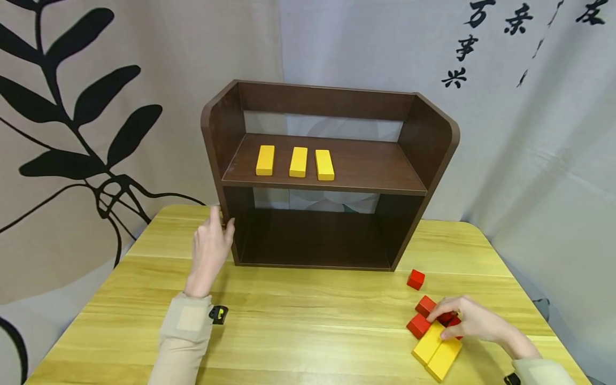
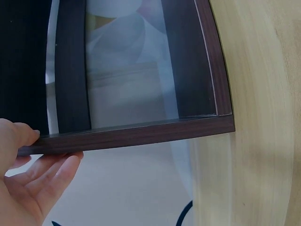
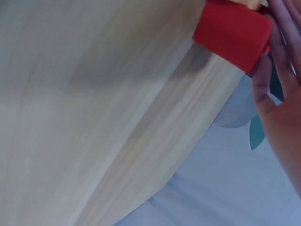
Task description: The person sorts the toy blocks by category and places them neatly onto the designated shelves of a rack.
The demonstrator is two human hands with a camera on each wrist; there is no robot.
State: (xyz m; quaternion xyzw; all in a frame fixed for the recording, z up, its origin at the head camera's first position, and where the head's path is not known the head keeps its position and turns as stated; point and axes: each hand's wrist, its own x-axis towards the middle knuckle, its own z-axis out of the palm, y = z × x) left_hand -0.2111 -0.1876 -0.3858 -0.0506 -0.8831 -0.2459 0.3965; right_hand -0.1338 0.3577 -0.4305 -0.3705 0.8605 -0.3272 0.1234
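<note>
A dark brown two-tier shelf stands on the wooden table. My left hand holds the front edge of its left side panel, thumb on one face and fingers on the other. At the front right, my right hand is bent over a cluster of blocks, its fingertips by the red cubes and its thumb at a yellow block. A red cube touches the thumb in the right wrist view. Whether the fingers pinch a block is unclear; the hand partly hides other red cubes.
Three yellow blocks lie spaced apart on the upper shelf board. A single red cube sits near the shelf's front right corner. Another yellow block lies alongside the one by my right thumb. Printed curtains hang behind the table.
</note>
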